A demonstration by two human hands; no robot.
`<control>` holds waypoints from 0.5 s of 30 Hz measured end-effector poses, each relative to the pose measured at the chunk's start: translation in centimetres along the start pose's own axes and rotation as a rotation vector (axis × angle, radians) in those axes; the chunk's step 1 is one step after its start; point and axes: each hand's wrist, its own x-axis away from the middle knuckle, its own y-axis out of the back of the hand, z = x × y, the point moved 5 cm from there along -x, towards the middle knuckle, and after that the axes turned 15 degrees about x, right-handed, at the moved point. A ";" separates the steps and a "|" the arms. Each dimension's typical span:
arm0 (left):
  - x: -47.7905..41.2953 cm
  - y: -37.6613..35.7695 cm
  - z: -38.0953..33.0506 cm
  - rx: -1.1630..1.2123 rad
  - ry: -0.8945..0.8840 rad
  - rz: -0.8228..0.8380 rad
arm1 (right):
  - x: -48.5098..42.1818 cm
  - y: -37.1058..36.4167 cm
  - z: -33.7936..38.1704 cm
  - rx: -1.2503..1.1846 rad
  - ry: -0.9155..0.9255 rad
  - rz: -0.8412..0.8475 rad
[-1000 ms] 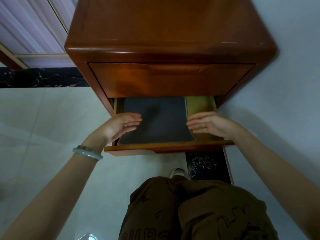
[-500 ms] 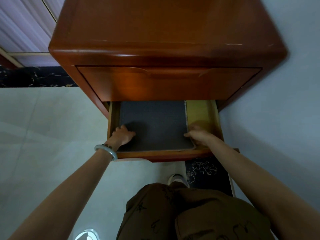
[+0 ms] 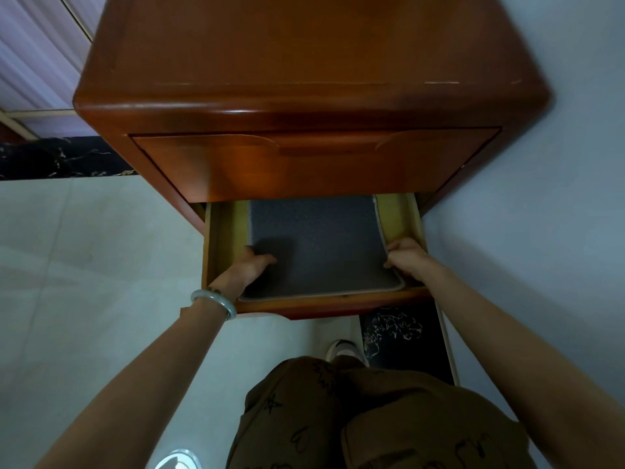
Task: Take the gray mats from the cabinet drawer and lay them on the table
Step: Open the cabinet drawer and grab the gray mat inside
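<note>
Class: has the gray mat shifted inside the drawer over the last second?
Yes. The gray mat slid right, away from the drawer left wall, exposing bare wood there.

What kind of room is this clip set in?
Probably a home bedroom or living space: a wooden cabinet like a nightstand, pale tiled floor, and a curtain at upper left.

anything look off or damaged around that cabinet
Pale scuff marks show on the cabinet top's front right edge. Otherwise nothing odd: both hands grip the gray mats lying flat in the open drawer.
</note>
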 end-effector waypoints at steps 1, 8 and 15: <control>0.1 -0.4 0.0 0.017 -0.003 0.016 | 0.0 0.2 -0.1 0.019 -0.005 -0.002; -0.6 -0.1 0.0 0.234 0.031 -0.036 | -0.5 0.8 0.2 -0.226 -0.106 -0.074; -1.2 1.7 -0.6 0.439 0.086 -0.111 | -1.6 1.2 0.8 -0.476 -0.195 0.028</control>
